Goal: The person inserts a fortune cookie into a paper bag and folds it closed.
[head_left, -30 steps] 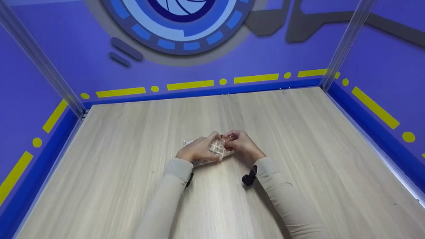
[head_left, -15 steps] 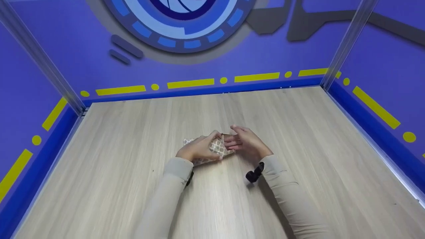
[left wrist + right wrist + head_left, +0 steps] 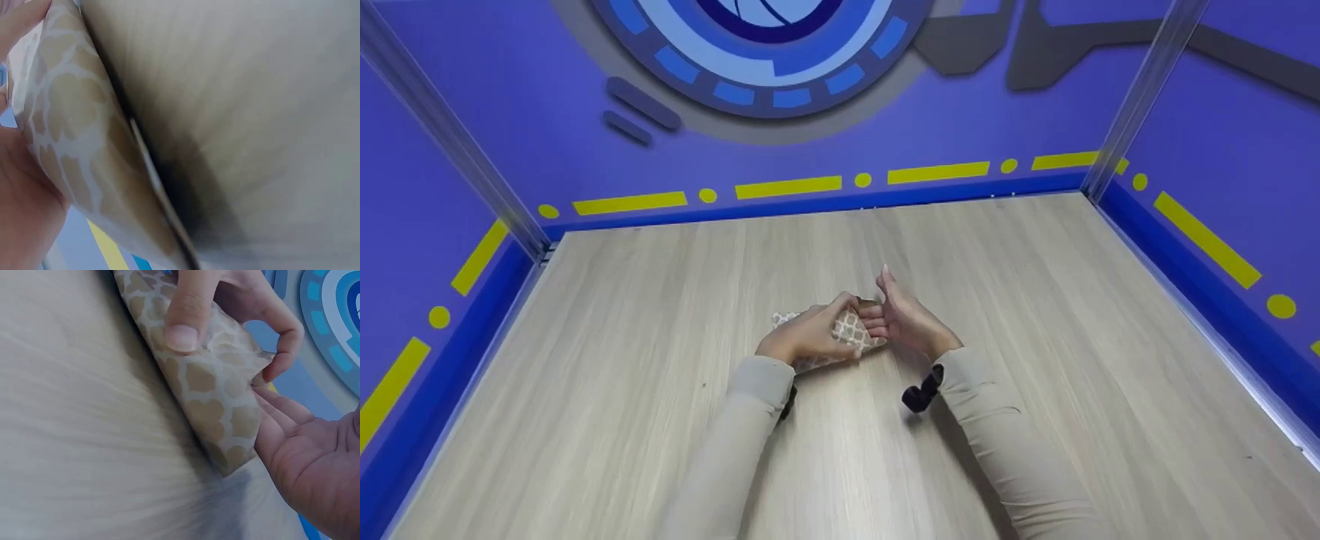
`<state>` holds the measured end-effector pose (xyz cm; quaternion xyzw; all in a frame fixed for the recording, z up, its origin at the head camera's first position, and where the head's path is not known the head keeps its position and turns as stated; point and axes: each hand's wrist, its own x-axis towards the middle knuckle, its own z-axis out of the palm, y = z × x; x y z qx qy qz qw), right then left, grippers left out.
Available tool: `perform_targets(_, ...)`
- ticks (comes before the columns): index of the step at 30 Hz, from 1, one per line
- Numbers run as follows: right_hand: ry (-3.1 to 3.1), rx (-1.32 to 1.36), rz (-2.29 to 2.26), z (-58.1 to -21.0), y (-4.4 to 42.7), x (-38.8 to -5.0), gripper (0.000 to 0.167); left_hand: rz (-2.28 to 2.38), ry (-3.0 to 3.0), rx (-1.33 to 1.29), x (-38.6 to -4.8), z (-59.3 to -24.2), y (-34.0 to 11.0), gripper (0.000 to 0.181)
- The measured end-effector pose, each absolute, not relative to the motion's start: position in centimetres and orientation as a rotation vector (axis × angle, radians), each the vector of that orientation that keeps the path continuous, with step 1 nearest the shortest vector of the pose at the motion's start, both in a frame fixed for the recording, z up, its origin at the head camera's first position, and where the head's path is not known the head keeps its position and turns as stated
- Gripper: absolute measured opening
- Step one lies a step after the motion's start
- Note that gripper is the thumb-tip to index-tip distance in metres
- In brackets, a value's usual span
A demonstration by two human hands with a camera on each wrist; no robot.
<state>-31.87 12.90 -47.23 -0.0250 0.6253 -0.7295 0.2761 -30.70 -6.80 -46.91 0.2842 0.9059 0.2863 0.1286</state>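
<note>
left hand (image 3: pixel 808 335): thumb and fingers curled round packet (image 3: pixel 851 330), firmly spanning it | right hand (image 3: pixel 913 321): fingers extended, thumb raised, gripping nothing; fingertips at packet's right end, whether inside cannot tell | packet: tan-and-white, low over mid-table, contact unclear | table (image 3: pixel 660 300): wood-grain | wall (image 3: pixel 780 161): purple-blue, yellow dashes, beyond table

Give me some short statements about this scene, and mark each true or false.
1. The left hand grips a patterned item. True.
2. The patterned item is solid blue. False: it is tan with white lines.
3. The right hand has its fingers at one end of the patterned item. True.
4. The sleeves are black. False: the sleeves are light beige.
5. The table has a wood-grain top. True.
</note>
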Motion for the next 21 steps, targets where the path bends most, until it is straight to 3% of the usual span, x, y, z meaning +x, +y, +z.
perform_targets(14,1.568,0.006,-2.014,-48.5,10.9,-31.9,0.085,0.970,2.615,0.835,-30.5,-46.8,-6.6,0.067)
perform_targets(21,1.534,0.010,-2.082,-49.2,11.3,-32.1,0.079,0.950,2.614,0.839,-30.3,-46.9,-6.6,0.069)
